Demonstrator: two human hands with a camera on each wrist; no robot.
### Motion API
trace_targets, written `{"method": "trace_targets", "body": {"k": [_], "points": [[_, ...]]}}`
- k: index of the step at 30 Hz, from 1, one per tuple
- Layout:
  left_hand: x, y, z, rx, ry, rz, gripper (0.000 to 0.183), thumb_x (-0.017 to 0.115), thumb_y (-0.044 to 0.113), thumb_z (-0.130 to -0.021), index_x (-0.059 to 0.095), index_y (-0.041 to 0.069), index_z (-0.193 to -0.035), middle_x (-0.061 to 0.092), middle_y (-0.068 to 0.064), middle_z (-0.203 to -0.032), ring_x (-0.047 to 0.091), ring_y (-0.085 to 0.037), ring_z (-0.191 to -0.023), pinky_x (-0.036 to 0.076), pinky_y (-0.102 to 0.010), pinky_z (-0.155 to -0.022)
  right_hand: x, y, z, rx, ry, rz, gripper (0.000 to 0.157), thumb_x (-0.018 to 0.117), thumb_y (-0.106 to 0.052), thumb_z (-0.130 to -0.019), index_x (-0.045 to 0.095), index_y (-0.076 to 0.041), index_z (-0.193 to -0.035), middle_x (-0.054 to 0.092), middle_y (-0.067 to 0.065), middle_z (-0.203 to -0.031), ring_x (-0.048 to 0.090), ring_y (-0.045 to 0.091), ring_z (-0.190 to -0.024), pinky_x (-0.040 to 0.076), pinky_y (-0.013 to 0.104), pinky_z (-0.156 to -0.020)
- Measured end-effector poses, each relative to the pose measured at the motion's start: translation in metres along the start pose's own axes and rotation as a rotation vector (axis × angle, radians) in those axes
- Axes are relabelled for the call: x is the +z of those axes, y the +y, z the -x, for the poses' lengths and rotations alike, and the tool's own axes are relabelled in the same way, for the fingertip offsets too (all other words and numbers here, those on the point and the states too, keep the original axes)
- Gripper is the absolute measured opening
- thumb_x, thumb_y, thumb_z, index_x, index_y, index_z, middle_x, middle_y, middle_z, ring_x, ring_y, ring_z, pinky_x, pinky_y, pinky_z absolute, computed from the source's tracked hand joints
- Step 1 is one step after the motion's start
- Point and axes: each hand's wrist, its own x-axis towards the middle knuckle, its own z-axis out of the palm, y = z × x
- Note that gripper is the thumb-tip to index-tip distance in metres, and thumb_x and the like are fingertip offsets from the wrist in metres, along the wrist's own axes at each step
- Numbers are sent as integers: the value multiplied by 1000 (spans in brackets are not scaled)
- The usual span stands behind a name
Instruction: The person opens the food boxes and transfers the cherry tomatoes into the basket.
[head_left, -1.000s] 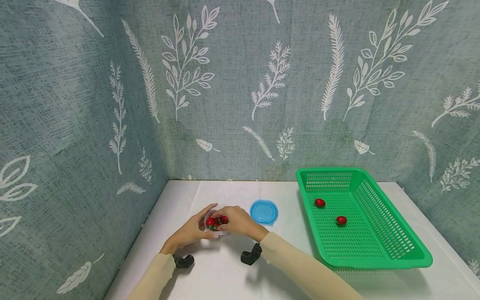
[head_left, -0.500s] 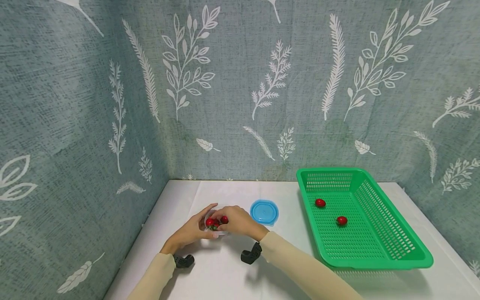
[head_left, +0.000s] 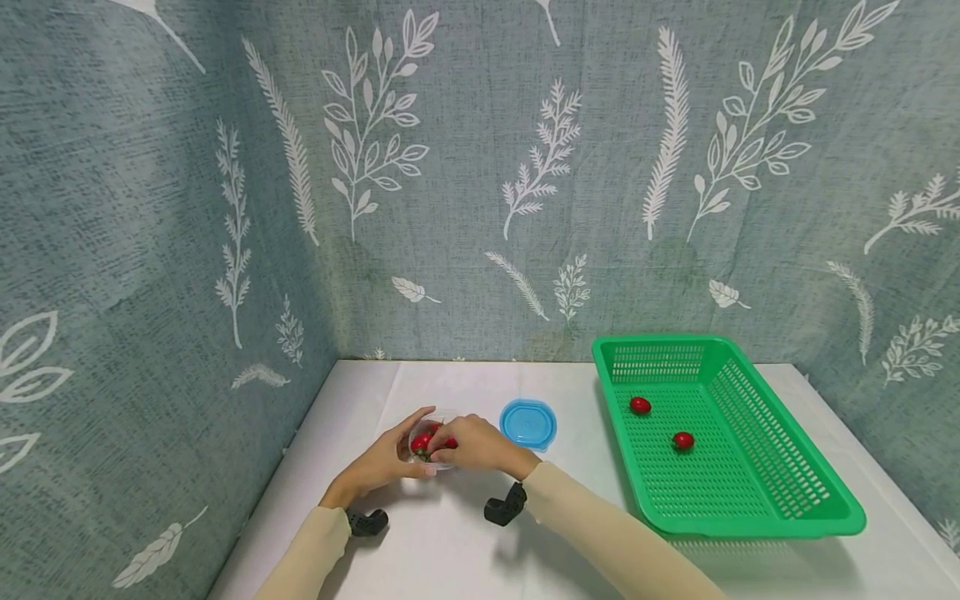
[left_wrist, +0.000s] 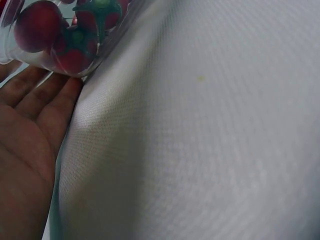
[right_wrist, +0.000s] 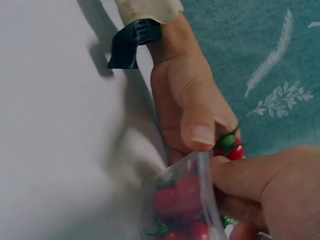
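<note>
A clear plastic container holds several red cherry tomatoes with green stems. My left hand grips it from the left, the thumb on its near side and the fingers reaching round the far side. From the right, my right hand reaches over the rim with bent fingers down among the tomatoes. Whether those fingertips pinch a tomato is hidden. In the right wrist view the right thumb and fingers show at the lower right, close to the container's rim.
A blue lid lies on the white table, right of the container. Farther right stands a green perforated basket with two cherry tomatoes on its floor. Patterned grey-blue cloth hangs behind and at the left.
My right fingers have bent further down into the container, and the tomatoes under them have shifted slightly. My left hand keeps its place.
</note>
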Motion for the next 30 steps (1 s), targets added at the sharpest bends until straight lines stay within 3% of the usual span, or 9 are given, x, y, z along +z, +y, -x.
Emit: {"method": "trace_targets", "body": {"k": [5, 11, 16, 25, 30], "points": [[1, 0, -1, -10, 13, -23, 106, 86, 17, -86, 17, 19, -166, 38, -14, -160, 46, -30, -140, 45, -26, -105, -5, -2, 3, 51, -33, 8, 12, 74, -18, -97, 82, -10, -102, 74, -7, -91, 57, 0, -73, 47, 18, -66], [1, 3, 0, -24, 34, -47, 107, 88, 20, -85, 19, 19, -166, 40, -13, -159, 46, -31, -141, 45, -33, -108, -14, -7, 8, 89, -75, 54, 13, 72, -22, -98, 80, -13, -103, 72, -9, -89, 57, 2, -72, 48, 20, -67], [1, 3, 1, -15, 32, -44, 106, 87, 19, -85, 18, 19, -166, 39, -15, -159, 45, -33, -141, 46, -31, -106, -15, -4, 10, 100, -85, 24, 11, 71, -23, -99, 78, -16, -104, 70, -12, -91, 58, 2, -77, 49, 21, -70], [2, 2, 2, -24, 35, -43, 104, 87, 20, -85, 20, 24, -166, 35, -14, -162, 37, -34, -147, 40, -42, -113, -14, 2, 10, 89, -18, -84, 5, 79, -22, -93, 76, -18, -95, 69, -13, -85, 59, 3, -80, 48, 24, -72], [1, 3, 1, -24, 32, -46, 106, 87, 19, -86, 18, 19, -166, 37, -14, -161, 42, -33, -144, 46, -33, -107, -14, 5, 10, 93, 11, -121, 11, 84, -21, -87, 79, -14, -93, 71, -11, -83, 60, 3, -79, 49, 23, -69]]}}
